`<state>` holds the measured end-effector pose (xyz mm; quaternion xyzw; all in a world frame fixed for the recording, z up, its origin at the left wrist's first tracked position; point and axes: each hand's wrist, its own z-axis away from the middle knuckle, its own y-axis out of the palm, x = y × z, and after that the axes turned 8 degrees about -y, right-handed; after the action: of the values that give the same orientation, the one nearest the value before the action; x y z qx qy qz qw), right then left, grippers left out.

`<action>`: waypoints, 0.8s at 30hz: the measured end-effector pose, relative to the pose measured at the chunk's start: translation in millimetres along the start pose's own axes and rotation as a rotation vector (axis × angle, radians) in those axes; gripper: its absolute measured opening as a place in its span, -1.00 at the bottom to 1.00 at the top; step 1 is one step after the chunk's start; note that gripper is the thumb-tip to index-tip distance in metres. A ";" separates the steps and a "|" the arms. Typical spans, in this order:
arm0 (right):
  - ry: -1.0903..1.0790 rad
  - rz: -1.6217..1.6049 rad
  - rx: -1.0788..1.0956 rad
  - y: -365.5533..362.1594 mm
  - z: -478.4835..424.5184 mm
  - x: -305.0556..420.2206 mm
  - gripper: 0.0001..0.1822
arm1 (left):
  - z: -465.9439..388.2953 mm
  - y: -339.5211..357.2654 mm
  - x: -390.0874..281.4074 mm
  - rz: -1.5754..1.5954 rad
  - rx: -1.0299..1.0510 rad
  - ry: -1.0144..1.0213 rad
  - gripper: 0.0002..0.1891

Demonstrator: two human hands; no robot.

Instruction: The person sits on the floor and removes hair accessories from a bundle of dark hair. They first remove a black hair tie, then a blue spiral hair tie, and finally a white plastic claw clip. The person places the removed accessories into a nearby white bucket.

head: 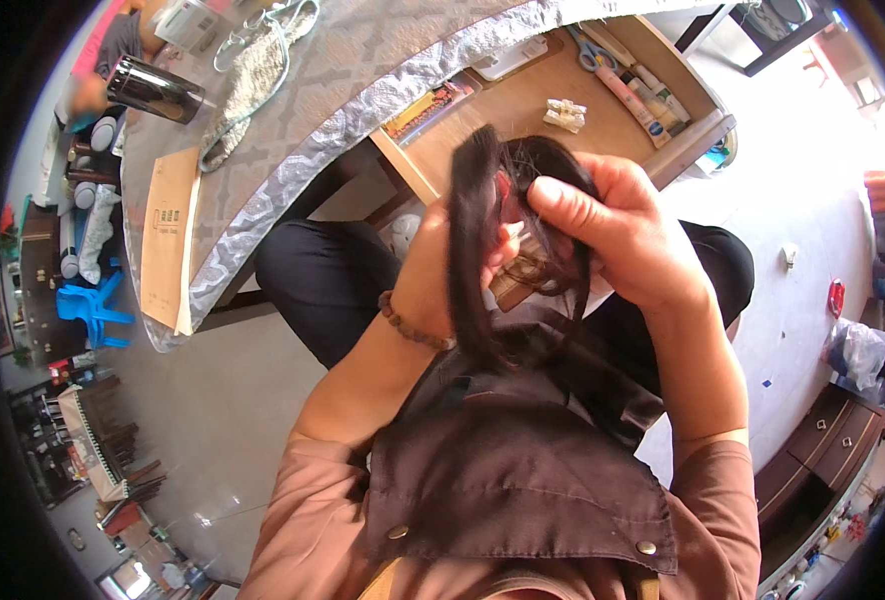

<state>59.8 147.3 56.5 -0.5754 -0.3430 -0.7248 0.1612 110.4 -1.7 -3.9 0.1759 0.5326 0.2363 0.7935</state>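
Observation:
A looped bundle of long dark hair (469, 240) is held between my two hands above my lap. Whether it is a loose hairpiece cannot be told. My left hand (436, 259), with a bead bracelet at its wrist, grips the bundle from the left; the hanging strands hide most of its fingers. My right hand (630, 225) pinches the right side, thumb pointing inward over the strands. Something small and red (503, 186) shows between the strands. Below the hands, a brown and white object (514, 285) is partly covered by hair and cannot be made out.
Ahead is an open wooden drawer (517, 112) with scissors (591, 54), tubes (634, 105) and a pale hair claw clip (565, 115). The covered table (285, 150) carries a notebook (169, 240), a dark shiny cup (155, 88) and a cloth (251, 90). Another person (116, 45) sits beyond.

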 end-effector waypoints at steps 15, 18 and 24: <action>-0.190 1.046 0.207 -42.7 72.5 -30.6 -0.84 | -9.9 -17.7 -26.0 0.273 0.299 0.067 -0.77; -0.301 0.833 -0.274 -44.0 64.5 8.0 -0.84 | -4.2 -10.9 -22.8 0.093 0.230 0.143 -0.74; -0.929 1.139 -0.095 -6.6 2.5 36.3 -0.75 | 6.3 -0.6 -15.1 -0.289 0.157 0.320 -0.76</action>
<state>47.1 159.5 89.0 -0.9185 0.0078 -0.2244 0.3256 111.5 -10.8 9.6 0.1194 0.6880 0.1027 0.7084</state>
